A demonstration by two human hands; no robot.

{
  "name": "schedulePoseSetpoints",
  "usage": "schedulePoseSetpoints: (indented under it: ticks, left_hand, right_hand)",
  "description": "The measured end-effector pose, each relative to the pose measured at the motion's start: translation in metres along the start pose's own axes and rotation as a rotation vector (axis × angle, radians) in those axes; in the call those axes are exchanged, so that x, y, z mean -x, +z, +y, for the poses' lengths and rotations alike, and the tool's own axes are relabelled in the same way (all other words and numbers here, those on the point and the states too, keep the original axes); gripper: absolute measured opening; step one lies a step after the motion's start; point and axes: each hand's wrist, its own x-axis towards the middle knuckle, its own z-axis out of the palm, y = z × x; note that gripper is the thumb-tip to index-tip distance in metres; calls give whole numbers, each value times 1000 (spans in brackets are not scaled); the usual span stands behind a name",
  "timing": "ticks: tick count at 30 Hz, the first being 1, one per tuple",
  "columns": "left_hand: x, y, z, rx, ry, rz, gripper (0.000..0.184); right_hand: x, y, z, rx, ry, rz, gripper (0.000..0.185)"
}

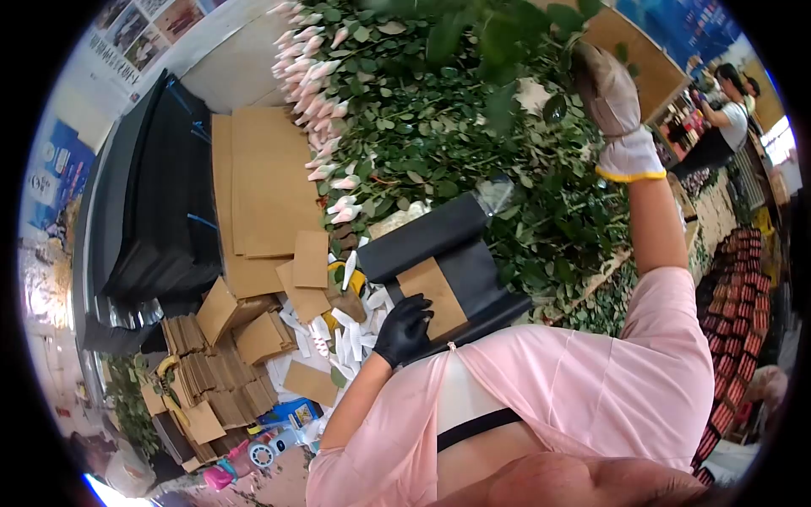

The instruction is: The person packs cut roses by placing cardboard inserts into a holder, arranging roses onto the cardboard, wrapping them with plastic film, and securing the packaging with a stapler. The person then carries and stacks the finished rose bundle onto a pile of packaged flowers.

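Note:
My left hand [404, 331], in a black glove, rests its fingers on the left edge of a small brown cardboard piece [435, 296]. That piece lies on a black sheet [481, 266], beside a thick black folded strip [422, 237]. Reaching up and out, my right hand [610, 97] wears a pale glove with a yellow cuff. Its fingers curl in among leafy stems [557, 46] at the far right of the pile; leaves partly hide the fingertips. Blurred leaves [486, 51] hang close to the camera. Pale pink wrapped flower buds [312, 106] line the pile's left side.
To the left stand a tall stack of black sheets [156, 203] and large cardboard sheets [279, 182]. Smaller cardboard pieces [211, 380] and white paper sleeves [346, 338] lie below. At right are stacked bundles [739, 296] and a person [722, 118] farther off.

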Motion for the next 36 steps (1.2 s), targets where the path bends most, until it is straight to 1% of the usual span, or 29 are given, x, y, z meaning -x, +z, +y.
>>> schedulePoseSetpoints:
  ticks: [1, 3, 4, 5, 6, 7, 8, 9, 10, 11, 12, 13, 14, 15, 16, 17, 18, 21, 23, 24, 26, 28, 29, 30, 31, 33, 34, 35, 36]
  left_hand:
    - [1, -1, 0, 0, 14, -17, 11]
    - [0, -4, 0, 31, -26, -41, 15]
    - [0, -6, 0, -10, 25, -74, 36]
    - [1, -10, 2, -15, 41, -89, 36]
    - [2, -14, 5, 134, -134, -71, 49]
    - [5, -16, 6, 283, -309, -60, 63]
    - [21, -4, -36, 350, -304, -42, 79]
    - [19, -8, -30, 457, -342, -110, 69]
    - [16, -12, -24, 560, -388, -176, 59]
    - [12, -9, -19, 457, -363, -178, 50]
    - [5, -15, 2, 247, -287, -196, 38]
    - [6, -11, -4, 198, -214, -220, 40]
    - [7, -9, -6, 185, -185, -226, 41]
    - [8, -11, -5, 166, -160, -226, 42]
    - [8, -13, -5, 149, -130, -222, 42]
    - [8, -12, -7, 132, -100, -216, 43]
    - [11, -8, -11, 137, -99, -191, 43]
    - [8, -11, -3, 158, -39, -180, 41]
    - [25, -23, -5, 120, -101, -146, 39]
    - [33, -32, -17, 123, -133, -127, 39]
    - [62, -53, -50, -209, -187, 312, 38]
    - [85, -82, -13, -289, -281, 304, 41]
    - [57, -102, 25, -161, -293, 137, 43]
    - [35, -101, 36, -63, -224, 36, 45]
    - [14, -91, 47, 33, -139, -65, 48]
    - [-22, -57, 36, 285, -120, -100, 38]
    - [-23, -34, 24, 100, 73, -134, 31]
    - [-25, -18, 9, -87, 267, -161, 25]
    - [-19, -15, 14, -101, 205, -137, 17]
  right_hand:
    - [5, -16, -3, 16, 14, 2, 36]
    - [11, -56, -25, 99, -187, -123, 32]
    - [22, -70, -39, -4, -92, -354, 39]
    - [48, -65, -39, -18, -71, -518, 41]
    - [67, -71, -57, -155, -57, -701, 39]
    - [93, -64, -69, -212, -124, -856, 40]
    - [121, -46, -86, -224, -30, -1099, 34]
    - [150, -36, -98, -178, -110, -1024, 28]
    - [156, -52, -112, -40, -106, -960, 26]
    - [147, -52, -122, 40, 62, -1189, 33]
    - [144, -44, -130, -18, 173, -1033, 38]
    - [124, -52, -146, -124, 261, -825, 34]
    - [112, -55, -157, -324, 193, -788, 29]
    - [102, -51, -173, -438, 100, -878, 26]
    - [86, -44, -189, -559, 14, -1132, 27]
    - [102, -17, -203, -708, -71, -1088, 28]
    - [107, 6, -220, -598, -147, -1398, 27]
    - [131, 57, -230, -914, -528, -1559, 25]
    - [152, 71, -231, -893, -482, -1492, 25]
    - [169, 93, -241, -879, -301, -1634, 26]
    - [137, 56, -228, -794, -435, -1539, 32]
    - [127, 55, -232, -777, -452, -1637, 29]
    - [126, 50, -231, -754, -371, -1640, 29]
    - [113, 44, -231, -709, -146, -1814, 28]
    - [111, 39, -232, -710, -176, -1812, 28]
    - [110, 44, -230, -562, -323, -1742, 27]
    - [91, 18, -231, -617, 532, -1861, 26]
    - [94, 12, -217, -701, 247, -1558, 26]
    - [98, 5, -195, -749, -33, -1241, 27]
